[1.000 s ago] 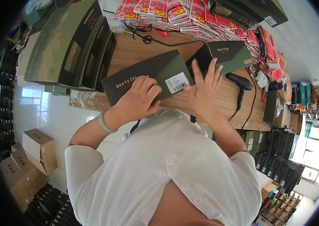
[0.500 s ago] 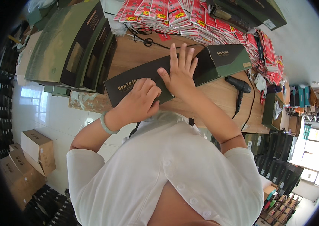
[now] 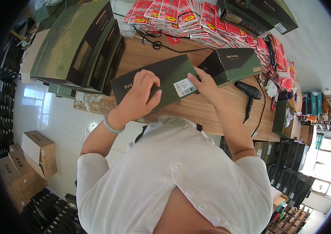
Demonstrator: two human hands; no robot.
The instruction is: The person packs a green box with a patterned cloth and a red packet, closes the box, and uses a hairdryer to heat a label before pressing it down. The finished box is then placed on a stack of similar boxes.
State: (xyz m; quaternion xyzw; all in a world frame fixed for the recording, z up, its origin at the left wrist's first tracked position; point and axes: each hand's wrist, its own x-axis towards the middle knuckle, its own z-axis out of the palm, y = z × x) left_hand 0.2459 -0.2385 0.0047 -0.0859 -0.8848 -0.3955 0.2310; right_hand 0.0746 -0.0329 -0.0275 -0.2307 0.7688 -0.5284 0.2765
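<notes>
A long dark green box [image 3: 164,68] lies slantwise on the table in front of me, with a white barcode label [image 3: 184,87] near its right end. My right hand [image 3: 205,85] grips that end, thumb on the top face beside the label and fingers out of sight behind the edge. Over the box's left part, my left hand [image 3: 140,93] is closed with its fingers curled; whether anything is inside them is hidden. A second dark green box [image 3: 232,64] stands just right of the first, close to my right hand.
Tall green boxes [image 3: 72,46] are stacked at the left of the wooden table [image 3: 228,105]. Red printed packets [image 3: 208,19] pile up along the back. A black hair dryer [image 3: 248,91] and its cord lie at right. Scissors [image 3: 156,45] rest behind the box. Cardboard cartons [image 3: 40,154] stand on the floor.
My right hand has gone from lying spread on the box to gripping its right end, uncovering the white label. My left hand stays curled over the left part, its thumb lifted slightly.
</notes>
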